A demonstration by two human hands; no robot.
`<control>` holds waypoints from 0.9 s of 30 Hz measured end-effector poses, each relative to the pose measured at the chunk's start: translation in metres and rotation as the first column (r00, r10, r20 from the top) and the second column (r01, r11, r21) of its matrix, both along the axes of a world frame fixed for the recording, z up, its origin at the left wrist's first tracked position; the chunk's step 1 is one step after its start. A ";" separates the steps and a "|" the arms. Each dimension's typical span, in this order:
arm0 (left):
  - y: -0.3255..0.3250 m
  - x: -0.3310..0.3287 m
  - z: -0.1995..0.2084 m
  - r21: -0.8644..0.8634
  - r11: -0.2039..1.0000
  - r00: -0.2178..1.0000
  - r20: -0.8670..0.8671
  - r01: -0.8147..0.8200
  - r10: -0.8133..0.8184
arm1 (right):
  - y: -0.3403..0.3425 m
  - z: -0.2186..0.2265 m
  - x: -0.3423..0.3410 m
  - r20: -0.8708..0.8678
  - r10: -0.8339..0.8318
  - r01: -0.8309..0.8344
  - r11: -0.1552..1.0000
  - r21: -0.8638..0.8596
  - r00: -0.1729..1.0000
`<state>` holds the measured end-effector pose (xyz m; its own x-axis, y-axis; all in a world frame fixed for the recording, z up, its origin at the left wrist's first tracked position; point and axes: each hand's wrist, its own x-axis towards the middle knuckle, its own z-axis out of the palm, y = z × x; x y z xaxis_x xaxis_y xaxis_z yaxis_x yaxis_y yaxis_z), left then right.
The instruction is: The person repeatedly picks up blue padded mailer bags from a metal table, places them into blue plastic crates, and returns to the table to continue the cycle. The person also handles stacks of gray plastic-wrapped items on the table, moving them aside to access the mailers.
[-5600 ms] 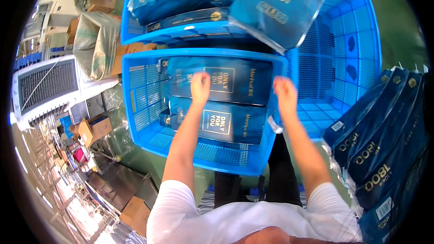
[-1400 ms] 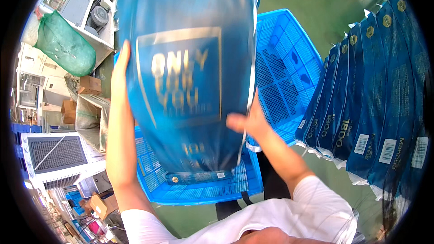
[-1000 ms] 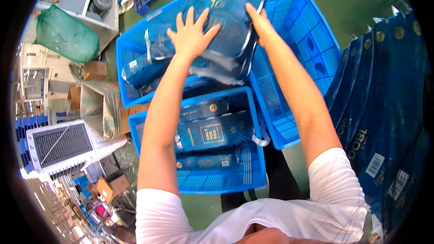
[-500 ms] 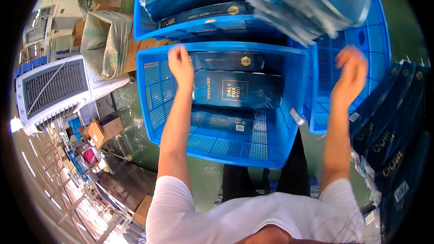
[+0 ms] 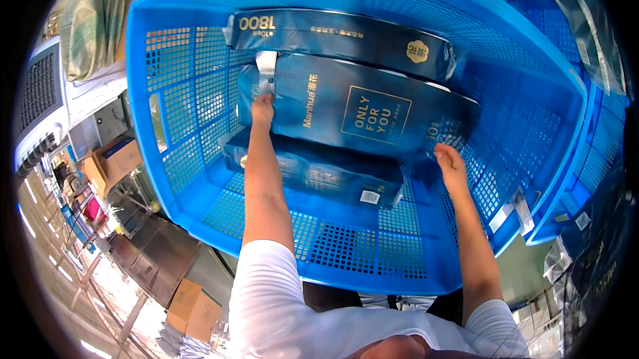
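A large blue plastic crate with mesh walls stands before me, holding three dark-blue, plastic-wrapped packs. The middle pack, widest of them, lies slightly slanted with its gold-printed face up. My left hand is closed at its left end, just below a pale strap. At the pack's lower right corner, the curled fingers of my right hand grip the edge; their tips are partly hidden. The far pack stands along the back wall, and the near pack lies on the mesh floor.
Another blue crate adjoins on the right, with dark-blue packs beyond it. Clear plastic film hangs at the upper right. On the left are a woven sack, a white air cooler and cardboard boxes.
My view has moved closer over the crate. Both hands have come down from above its sides to the middle pack's ends, and a pale strap now shows there.
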<state>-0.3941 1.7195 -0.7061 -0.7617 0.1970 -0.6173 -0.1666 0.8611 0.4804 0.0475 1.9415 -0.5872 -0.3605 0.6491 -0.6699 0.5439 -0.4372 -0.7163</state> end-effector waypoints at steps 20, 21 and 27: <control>0.144 0.208 0.671 0.995 -0.074 0.518 -0.098 0.066 -0.850 | 0.122 0.348 -0.021 -0.164 0.853 -0.525 0.444 0.727 0.495; 0.160 0.210 0.704 0.991 -0.102 0.443 -0.128 0.082 -0.887 | 0.120 0.362 -0.023 -0.160 0.879 -0.481 0.388 0.786 0.448; 0.223 0.224 0.892 0.902 -0.199 0.526 -0.391 0.384 -0.755 | 0.110 0.457 -0.026 -0.440 0.860 -0.325 0.506 0.799 0.259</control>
